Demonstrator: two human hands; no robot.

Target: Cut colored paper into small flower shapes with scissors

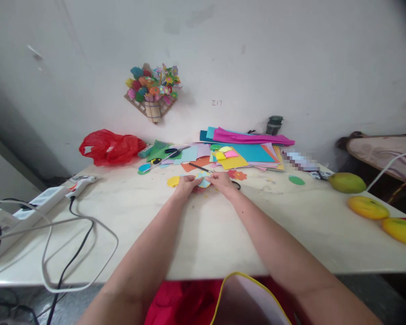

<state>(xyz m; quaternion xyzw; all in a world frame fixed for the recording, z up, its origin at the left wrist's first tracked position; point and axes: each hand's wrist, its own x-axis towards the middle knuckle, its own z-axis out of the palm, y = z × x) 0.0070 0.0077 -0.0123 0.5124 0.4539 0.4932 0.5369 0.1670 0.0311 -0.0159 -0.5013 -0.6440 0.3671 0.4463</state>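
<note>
Both my hands meet over the middle of the table, pinching a small light-blue paper piece (204, 182) between them. My left hand (186, 184) grips its left side with fingers closed. On the right side, my right hand (222, 181) pinches it with thumb and fingers. A yellow paper cutout (173, 181) lies just left of my left hand. Orange and red paper flowers (237, 174) are beyond my right hand, and a black scissor handle (237, 185) shows beside it. A dark pencil-like stick (199, 167) lies behind the fingers.
Coloured paper sheets (257, 153) and dark-handled scissors (172, 152) lie at the back. A red plastic bag (111, 146) is back left. Power strips (43, 203) and loose cables (117, 243) occupy the left. Mangoes (368, 207) sit right; a green oval (297, 180) lies nearer.
</note>
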